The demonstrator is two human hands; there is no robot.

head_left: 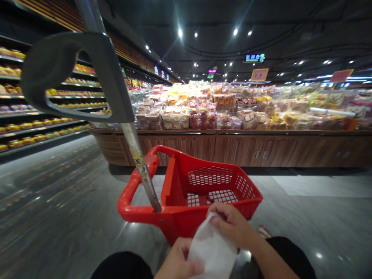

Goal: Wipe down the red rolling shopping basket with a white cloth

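Both hands hold a thin white plastic bag (pixel 211 248) at the bottom of the view, just in front of a red shopping basket (pixel 203 193). My left hand (pixel 177 261) grips the bag's lower left side with the thumb pressed on it. My right hand (pixel 231 224) pinches the bag's top edge, fingers curled. The basket stands on the floor, and what I can see of its inside is bare. Its grey pull handle (pixel 78 73) on a metal rod rises up toward the top left.
A long wooden display counter (pixel 247 147) piled with packaged bread and pastries runs across the middle. Shelves of packaged goods (pixel 43 124) line the left wall. Grey tiled floor (pixel 58 209) stretches left and right of the basket. Price signs hang above the display.
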